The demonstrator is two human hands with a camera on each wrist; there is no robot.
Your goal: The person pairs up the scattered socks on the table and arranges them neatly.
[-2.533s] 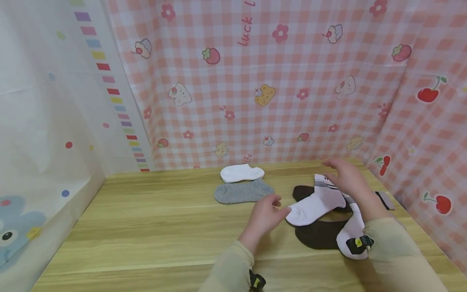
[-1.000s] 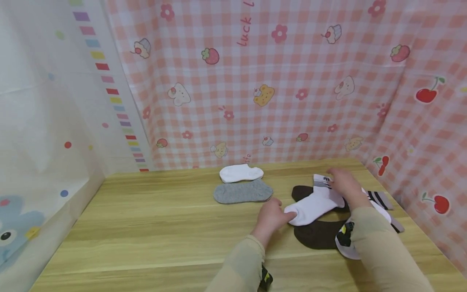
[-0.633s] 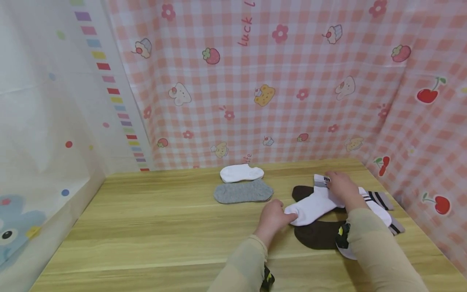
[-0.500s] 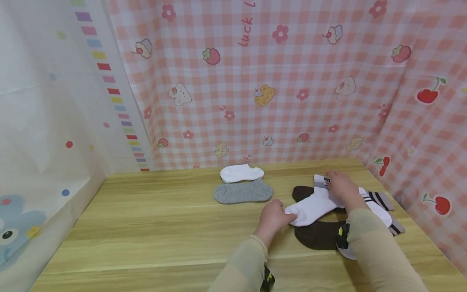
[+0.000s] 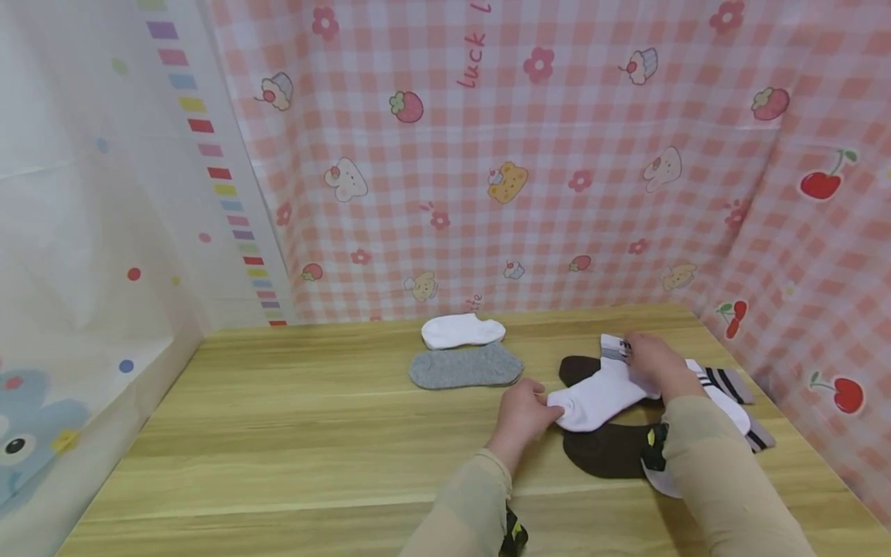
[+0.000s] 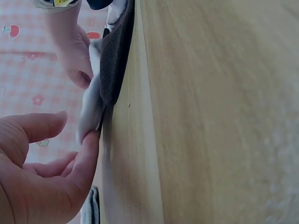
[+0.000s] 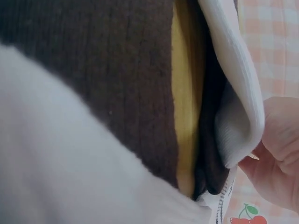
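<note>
A white ankle sock with a striped, lettered cuff lies over dark brown socks at the right of the table. My left hand is at its toe. In the left wrist view one digit touches the toe end of this white sock, while another digit stands apart from it. My right hand pinches the sock near the cuff, its fingers curled. The right wrist view shows that hand behind the sock's edge, with its fingertips partly hidden.
More white socks with grey and black striped cuffs lie under and beside the right forearm. A grey sock and a white low-cut sock lie side by side at back centre. Checked cloth hangs behind the wooden table.
The left hand has come in to the white sock's toe. My right hand has lowered onto the cuff end. Over the last half second both hands stay nearly still, and the sock has hardly moved.
</note>
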